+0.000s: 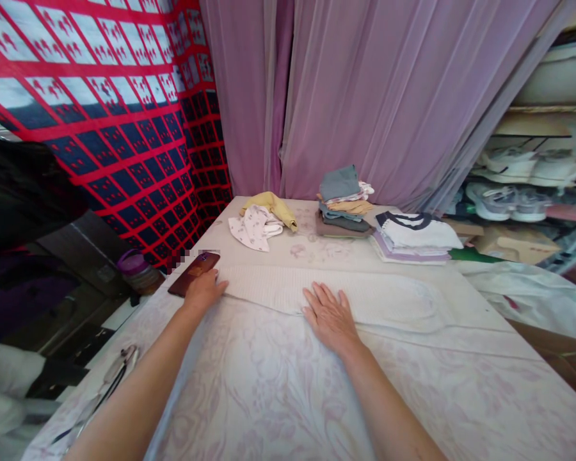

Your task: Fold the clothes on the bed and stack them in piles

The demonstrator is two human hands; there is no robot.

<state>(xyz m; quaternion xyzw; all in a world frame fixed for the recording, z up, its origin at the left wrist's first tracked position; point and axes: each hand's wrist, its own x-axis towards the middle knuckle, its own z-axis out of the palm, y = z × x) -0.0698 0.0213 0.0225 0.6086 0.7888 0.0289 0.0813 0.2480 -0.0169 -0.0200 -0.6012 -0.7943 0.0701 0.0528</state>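
Note:
A long white ribbed knit garment (384, 298) lies folded into a flat strip across the bed or table. My right hand (331, 315) rests palm down on its near edge, around the middle, fingers spread. At the strip's left end is my left hand (205, 291), its thumb apart from the fingers and touching the fabric; part of its fingers is hard to see. Just beyond that hand lies a dark reddish phone (187, 280), partly covered by it.
Crumpled yellow cloth (273, 206) and white printed cloth (254, 229) lie at the back. Stacks of folded clothes (343, 211) and white-and-lilac garments (417, 237) stand right of them. Glasses (120, 365) lie at the left edge. A shoe rack (523, 179) stands right.

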